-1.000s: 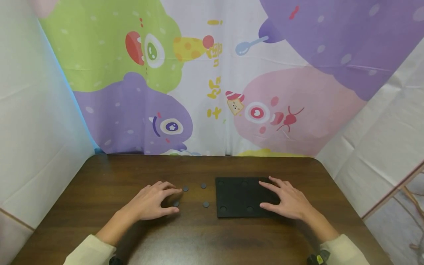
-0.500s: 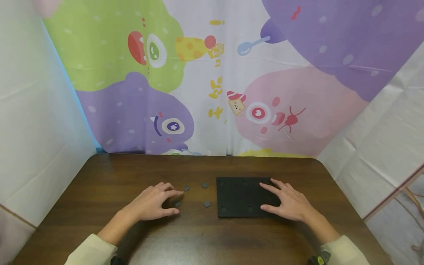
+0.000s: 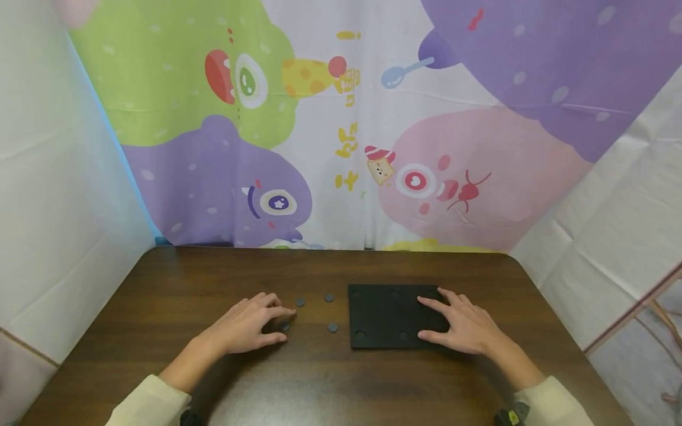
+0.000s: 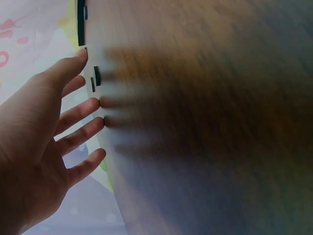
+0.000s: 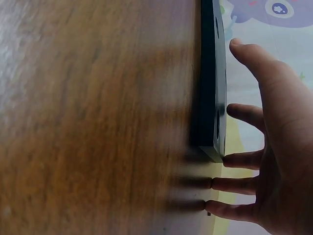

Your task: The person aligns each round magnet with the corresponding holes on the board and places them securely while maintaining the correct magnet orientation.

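Observation:
My left hand rests with spread fingertips on the table, beside several small dark grey discs. One disc lies between its thumb and index finger, apart from both as far as I can tell. In the left wrist view the fingers are loosely extended and hold nothing. A flat black rectangular board with round recesses near its edges lies to the right of the discs. Over its right end spreads my right hand, covering part of it. The right wrist view shows those fingers stretched at the board's edge, gripping nothing.
The brown wooden table ends at a back edge against a hanging cartoon-print cloth. White cloth walls stand at both sides.
Over the last second the head view has shifted slightly. Both hands stay in nearly the same place, and the discs and board lie where they were.

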`<action>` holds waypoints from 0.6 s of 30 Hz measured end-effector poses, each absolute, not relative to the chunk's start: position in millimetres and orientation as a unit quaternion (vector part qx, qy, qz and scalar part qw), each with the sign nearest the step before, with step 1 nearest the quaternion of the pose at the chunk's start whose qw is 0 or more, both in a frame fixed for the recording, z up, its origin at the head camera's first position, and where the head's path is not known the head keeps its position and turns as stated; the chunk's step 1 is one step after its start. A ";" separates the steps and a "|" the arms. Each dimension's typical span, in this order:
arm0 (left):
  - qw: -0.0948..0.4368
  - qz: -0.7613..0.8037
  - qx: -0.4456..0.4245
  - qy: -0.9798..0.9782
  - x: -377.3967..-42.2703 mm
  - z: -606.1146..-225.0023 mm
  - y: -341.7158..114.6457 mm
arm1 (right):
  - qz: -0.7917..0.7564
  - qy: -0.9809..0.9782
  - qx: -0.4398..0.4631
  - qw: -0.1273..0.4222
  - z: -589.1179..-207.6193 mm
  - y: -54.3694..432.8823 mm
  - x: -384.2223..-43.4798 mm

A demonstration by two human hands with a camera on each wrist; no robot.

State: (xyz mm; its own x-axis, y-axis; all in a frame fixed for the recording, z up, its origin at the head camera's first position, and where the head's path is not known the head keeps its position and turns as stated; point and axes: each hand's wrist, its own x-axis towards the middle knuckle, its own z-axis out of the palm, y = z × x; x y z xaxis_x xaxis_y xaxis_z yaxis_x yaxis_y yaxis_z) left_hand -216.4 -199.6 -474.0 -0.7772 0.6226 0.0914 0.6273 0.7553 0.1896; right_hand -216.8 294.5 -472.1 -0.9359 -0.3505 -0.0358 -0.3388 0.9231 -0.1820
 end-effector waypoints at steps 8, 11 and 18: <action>0.029 -0.096 -0.354 -0.930 -217.1 -476.0 -200.0 | -0.079 0.979 -0.182 0.036 -471.8 294.3 -218.4; 0.036 -0.093 -0.362 -0.927 -217.4 -476.3 -199.9 | -0.078 0.979 -0.187 0.036 -471.9 294.9 -218.9; 0.043 -0.089 -0.370 -0.924 -219.4 -476.4 -199.6 | -0.081 0.977 -0.192 0.040 -471.4 296.0 -219.0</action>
State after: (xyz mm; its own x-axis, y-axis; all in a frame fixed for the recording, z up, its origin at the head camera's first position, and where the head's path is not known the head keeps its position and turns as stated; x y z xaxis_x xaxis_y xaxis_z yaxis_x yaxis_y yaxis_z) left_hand -219.4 -199.6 -476.4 -0.7224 0.6758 0.1464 0.6913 0.7103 0.1328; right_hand -219.0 296.0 -471.4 -0.9230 -0.3820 -0.0461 -0.3691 0.9129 -0.1743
